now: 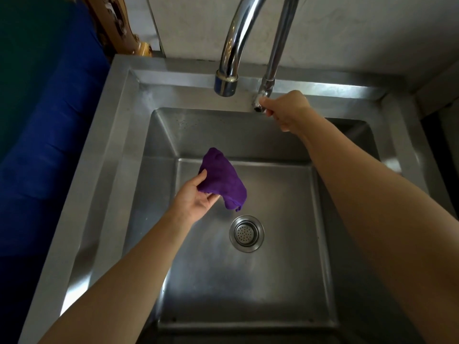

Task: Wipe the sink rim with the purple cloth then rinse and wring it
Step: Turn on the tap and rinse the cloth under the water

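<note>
My left hand (198, 198) holds the bunched purple cloth (221, 180) above the steel basin, thumb on top and fingers underneath. The cloth hangs over the basin floor, just up and left of the drain strainer (246, 233). My right hand (285, 110) reaches to the back of the sink and grips the tap handle (258, 105) at the foot of the chrome faucet pipe (278, 45). The faucet spout (226, 81) ends above the back rim, and no water runs from it. The sink rim (109, 150) frames the basin on all sides.
A blue cushioned surface (49, 145) lies left of the sink. A pale wall (360, 33) rises directly behind the back rim. A carved wooden piece (116, 26) stands at the back left corner. A dark gap runs along the sink's right side.
</note>
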